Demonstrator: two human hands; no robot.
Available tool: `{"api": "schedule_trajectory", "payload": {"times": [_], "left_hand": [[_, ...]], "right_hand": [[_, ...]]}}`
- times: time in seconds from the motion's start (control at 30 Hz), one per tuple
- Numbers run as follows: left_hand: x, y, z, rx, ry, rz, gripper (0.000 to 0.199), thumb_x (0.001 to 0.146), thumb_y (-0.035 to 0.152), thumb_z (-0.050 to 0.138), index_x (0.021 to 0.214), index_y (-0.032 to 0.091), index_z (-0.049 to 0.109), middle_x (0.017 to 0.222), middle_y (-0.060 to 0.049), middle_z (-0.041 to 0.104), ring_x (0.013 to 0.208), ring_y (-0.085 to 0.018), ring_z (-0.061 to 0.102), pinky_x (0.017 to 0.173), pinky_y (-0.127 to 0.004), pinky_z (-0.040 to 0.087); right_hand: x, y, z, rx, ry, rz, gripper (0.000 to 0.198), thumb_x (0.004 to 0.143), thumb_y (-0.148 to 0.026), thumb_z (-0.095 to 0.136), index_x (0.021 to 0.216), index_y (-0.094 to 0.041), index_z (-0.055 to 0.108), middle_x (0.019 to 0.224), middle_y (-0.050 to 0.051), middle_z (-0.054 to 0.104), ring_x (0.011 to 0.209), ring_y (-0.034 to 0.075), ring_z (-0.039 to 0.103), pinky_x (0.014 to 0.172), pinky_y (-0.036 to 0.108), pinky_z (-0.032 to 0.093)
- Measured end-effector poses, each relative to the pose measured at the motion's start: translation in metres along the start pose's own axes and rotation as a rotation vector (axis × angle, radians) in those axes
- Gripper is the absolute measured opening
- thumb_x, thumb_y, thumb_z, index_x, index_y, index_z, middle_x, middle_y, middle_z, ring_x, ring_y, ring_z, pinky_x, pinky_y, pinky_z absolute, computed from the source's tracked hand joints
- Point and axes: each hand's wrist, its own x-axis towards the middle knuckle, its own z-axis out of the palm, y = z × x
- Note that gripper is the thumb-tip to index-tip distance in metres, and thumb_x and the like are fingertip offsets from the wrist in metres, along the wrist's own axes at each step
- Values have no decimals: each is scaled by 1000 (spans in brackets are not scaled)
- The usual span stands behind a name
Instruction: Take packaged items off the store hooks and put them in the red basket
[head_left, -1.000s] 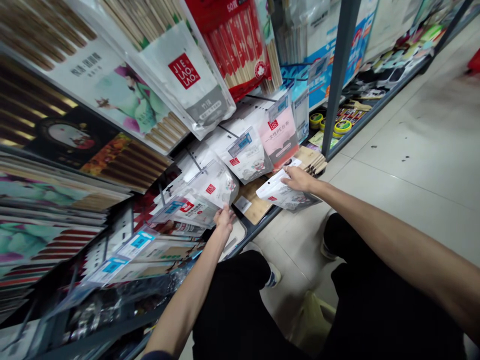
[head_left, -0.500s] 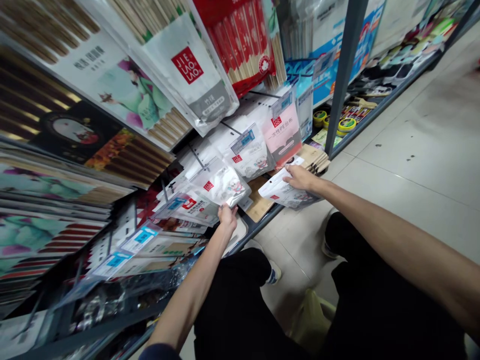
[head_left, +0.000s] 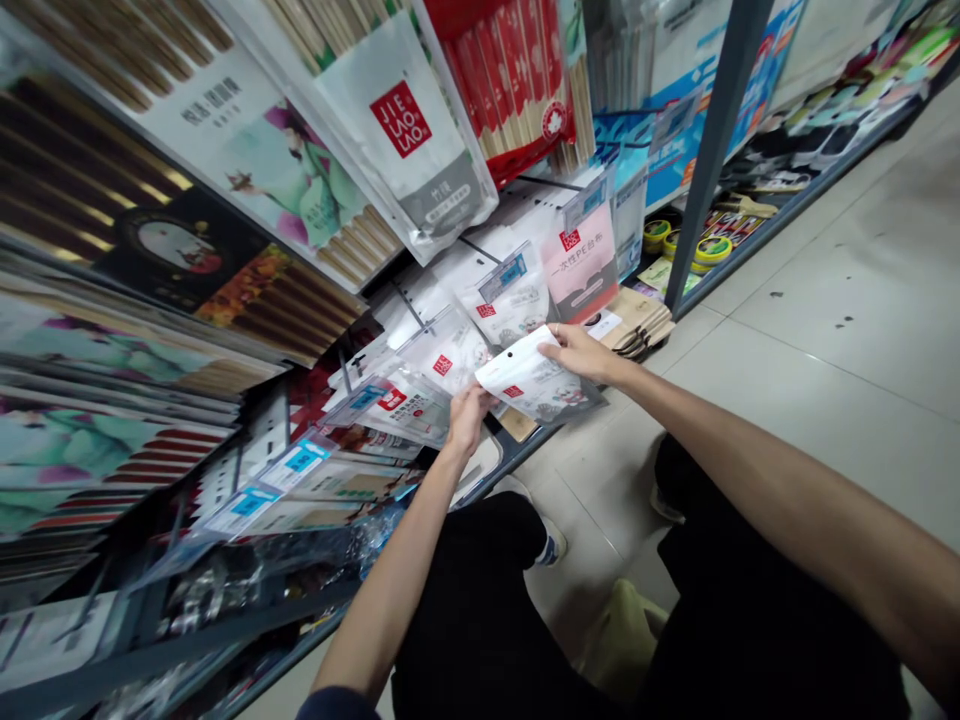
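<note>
A flat white-and-grey plastic packet with a red logo and a hole in its white header is held in front of the lower shelf. My right hand is closed on its upper right edge. At the packet's left corner, my left hand has its fingers pinched, partly hidden by the packet. Just behind hang similar white packets on a hook, and further up another hanging packet carries a blue price tag. A pink packet hangs to the right of these.
Large packs of chopsticks and a red skewer pack hang above. A dark metal post stands at right, with brown paper packs near its foot. Below me are tiled floor and a pale green bag.
My right hand has brought its packet leftward. My left hand has left the hanging packet's lower edge and now meets the held packet's left corner. The view has shifted slightly.
</note>
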Motion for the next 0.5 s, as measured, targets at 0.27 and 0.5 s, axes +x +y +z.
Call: {"api": "schedule_trajectory", "payload": {"times": [0.27,0.5], "left_hand": [[-14,32,-18,216,86,643,36,82,51,68,86,16,70,80,-3,70,71,-13,64,70,-23,50],[-25,47,-21,306,419,889,27,85,41,71,85,14,69,78,-1,67,74,-13,62,75,-24,49]], "right_hand": [[41,-10,59,267,159,-152,30,85,-31,62,110,-15,67,97,3,74,92,19,67,84,31,55],[57,-30,101,302,187,-229,37,81,-47,72,101,-16,68,93,4,73,90,21,67,84,33,54]]}}
